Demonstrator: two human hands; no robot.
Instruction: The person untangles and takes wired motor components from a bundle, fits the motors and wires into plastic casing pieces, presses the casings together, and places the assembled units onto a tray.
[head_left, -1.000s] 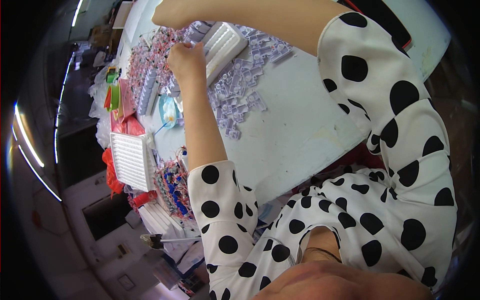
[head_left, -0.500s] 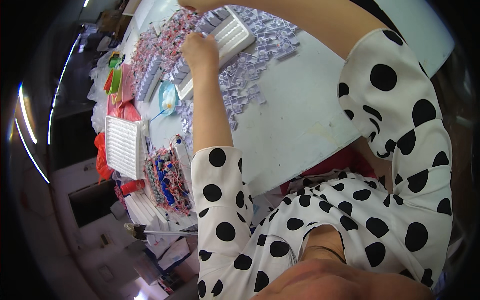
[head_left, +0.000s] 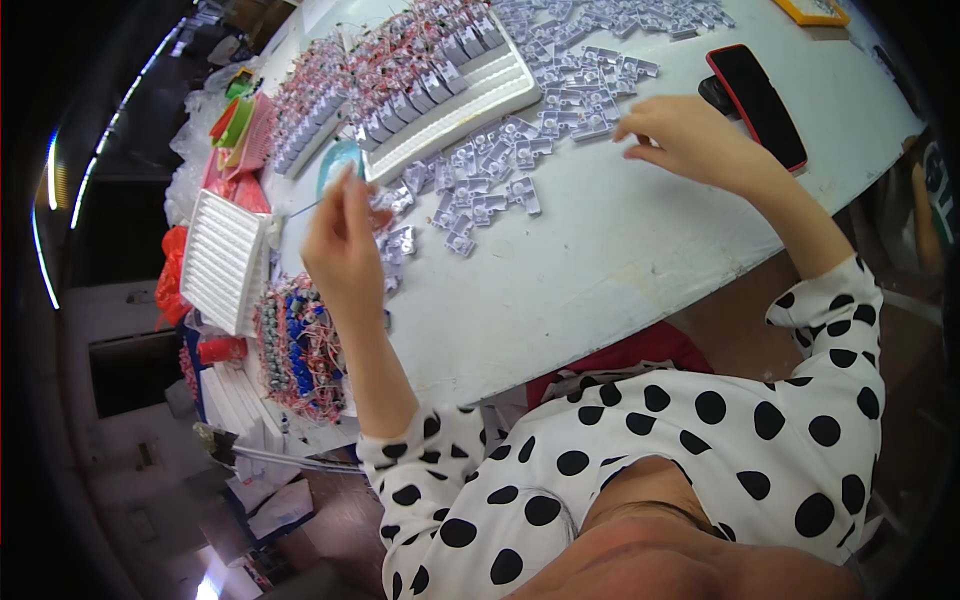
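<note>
My right hand (head_left: 690, 142) hovers at the right edge of a spread of loose translucent plastic housings (head_left: 597, 122), thumb and fingers apart, with nothing visible in it. On the left, my left hand (head_left: 343, 240) is raised over the table beside more housings (head_left: 487, 207), its fingertips blurred. Whether anything is between them cannot be made out. Between and beyond both hands lies a white ridged tray (head_left: 500, 92), holding rows of upright grey housings (head_left: 430, 92) with red and white wires. Partly behind my left hand sits a light-blue dish (head_left: 340, 160).
A phone with a red edge (head_left: 760, 105) lies right of my right hand. Beyond it is a yellow tray (head_left: 812, 10). At left are a white ridged tray (head_left: 222, 262), bundles of wired blue and grey parts (head_left: 305, 350), and a pink basket (head_left: 258, 145). The table's near edge (head_left: 590, 350) runs before me.
Both hands have left the wired housings and the ridged tray. My left hand came back toward me; my right swung right and nearer. The view has shifted, bringing the phone into sight.
</note>
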